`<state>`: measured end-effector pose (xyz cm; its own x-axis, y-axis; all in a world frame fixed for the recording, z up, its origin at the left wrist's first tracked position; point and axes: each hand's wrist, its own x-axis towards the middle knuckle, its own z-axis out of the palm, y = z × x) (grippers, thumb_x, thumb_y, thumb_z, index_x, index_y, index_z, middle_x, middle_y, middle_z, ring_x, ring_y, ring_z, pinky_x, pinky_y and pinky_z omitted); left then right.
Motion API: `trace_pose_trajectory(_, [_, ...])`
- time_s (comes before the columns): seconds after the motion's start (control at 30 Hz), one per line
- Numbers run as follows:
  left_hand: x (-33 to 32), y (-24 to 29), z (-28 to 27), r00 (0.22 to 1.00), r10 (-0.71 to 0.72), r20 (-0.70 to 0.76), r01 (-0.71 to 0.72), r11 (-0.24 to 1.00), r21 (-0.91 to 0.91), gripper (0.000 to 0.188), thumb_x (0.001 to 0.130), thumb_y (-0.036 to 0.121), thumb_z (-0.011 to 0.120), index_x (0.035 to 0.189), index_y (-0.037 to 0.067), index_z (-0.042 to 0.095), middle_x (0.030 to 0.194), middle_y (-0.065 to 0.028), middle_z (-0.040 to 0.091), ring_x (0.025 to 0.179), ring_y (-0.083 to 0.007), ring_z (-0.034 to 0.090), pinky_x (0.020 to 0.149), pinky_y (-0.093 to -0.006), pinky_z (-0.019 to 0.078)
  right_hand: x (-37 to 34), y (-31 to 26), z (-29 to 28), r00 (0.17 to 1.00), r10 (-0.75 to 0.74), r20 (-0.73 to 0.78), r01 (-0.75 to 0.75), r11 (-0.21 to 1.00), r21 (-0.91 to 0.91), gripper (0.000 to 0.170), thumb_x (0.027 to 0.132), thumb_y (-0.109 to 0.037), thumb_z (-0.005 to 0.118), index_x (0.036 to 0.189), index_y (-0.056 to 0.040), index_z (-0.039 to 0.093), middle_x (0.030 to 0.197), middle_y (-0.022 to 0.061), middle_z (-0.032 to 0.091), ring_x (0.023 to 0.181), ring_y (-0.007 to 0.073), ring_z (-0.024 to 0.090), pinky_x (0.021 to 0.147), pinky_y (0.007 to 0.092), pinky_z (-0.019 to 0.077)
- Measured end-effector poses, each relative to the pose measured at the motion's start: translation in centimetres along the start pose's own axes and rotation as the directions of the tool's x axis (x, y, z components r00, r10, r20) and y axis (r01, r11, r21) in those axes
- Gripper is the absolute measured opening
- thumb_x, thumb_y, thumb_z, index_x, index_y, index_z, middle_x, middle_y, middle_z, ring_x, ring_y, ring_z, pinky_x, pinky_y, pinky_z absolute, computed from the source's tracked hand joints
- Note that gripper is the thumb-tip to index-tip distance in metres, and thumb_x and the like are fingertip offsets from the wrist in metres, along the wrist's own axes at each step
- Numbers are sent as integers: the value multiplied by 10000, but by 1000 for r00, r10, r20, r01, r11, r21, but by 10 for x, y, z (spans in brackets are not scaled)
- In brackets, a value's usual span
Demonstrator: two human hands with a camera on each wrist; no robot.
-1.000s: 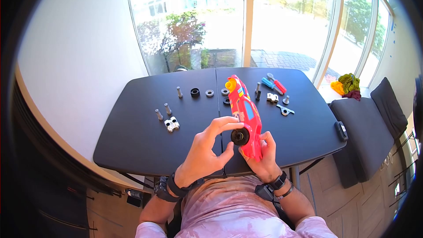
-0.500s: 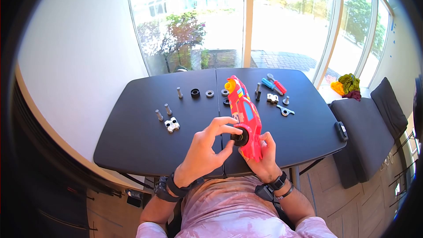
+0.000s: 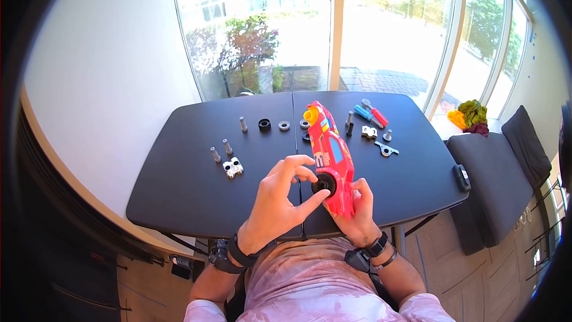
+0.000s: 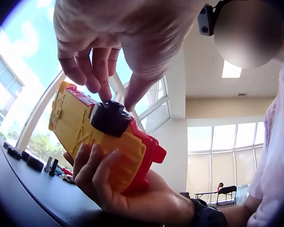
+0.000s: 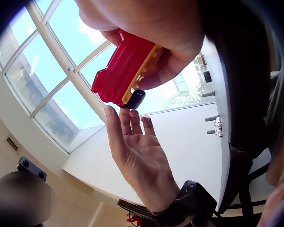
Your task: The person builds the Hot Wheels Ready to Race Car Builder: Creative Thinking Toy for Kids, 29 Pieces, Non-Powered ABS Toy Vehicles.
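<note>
Held the red toy car (image 3: 333,149) w/ the R hand (image 3: 351,211), thumb on one side & fingers bent round the yellow underside (image 4: 75,116). Had it near ctr of the head view, yellow end up the frame, other end down, over the black table (image 3: 190,203).

Had the black wheel (image 3: 327,182) on the car's left side in the head view, low near ctr. Touched it w/ the L hand (image 3: 277,200): thumb on the wheel's face, fingertips by the edge. Saw gaps b/w thumb & fingers; couldn't tell for sure if pinching or just touching.

Seemed to be turning or checking the wheel, prob. To do that well, needed a tight R grip, to stop the car twisting along w/ the wheel. Would've been good to put thumb & fingers on opposite edges, for an even turn, & to push flat, not on a slant. Best to go slow & feel for a wobble or a rub. Best not to squeeze too hard, b/c of maybe jamming the wheel.

Was smart to work over the table, to catch any dropped bit. Had a pair of grey bolts (image 3: 226,147) & a silver engine piece (image 3: 238,170) at mid-left, a blue screwdriver (image 3: 363,112) at upper right.
</note>
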<state>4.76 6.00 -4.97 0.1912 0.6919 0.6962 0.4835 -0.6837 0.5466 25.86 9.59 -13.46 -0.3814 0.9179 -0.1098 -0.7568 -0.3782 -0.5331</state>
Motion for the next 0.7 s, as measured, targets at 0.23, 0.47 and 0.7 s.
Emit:
trace_pose_trajectory(0.23, [1,-2,7,999,47,-18,-49,988,-148,509,885,41,911,1316,43,639,1160,-83,827,970,-211,788,886,-357,614,0,0,2,1000,-8,-23,8,1000,-7,600,998,-392,537,1470,-27,607,1305,102,753,1103,225,731,935,373,577])
trace_pose_trajectory(0.47, [0,-7,9,999,43,-8,-44,992,-116,474,897,43,904,1298,39,651,1108,-85,827,962,-202,784,860,-352,611,2,1,-5,1000,-5,10,5,1000,12,596,1001,-391,534,1461,-20,613,1289,105,757,1101,224,734,924,369,580])
trace_pose_trajectory(0.7, [-1,-1,4,1000,-16,1,16,998,-63,468,907,56,913,1296,40,654,1068,-91,827,961,-194,789,882,-342,616,0,-1,-1,1000,2,9,-2,1000,7,591,1001,-382,527,1455,-14,615,1293,112,758,1102,230,736,932,368,582])
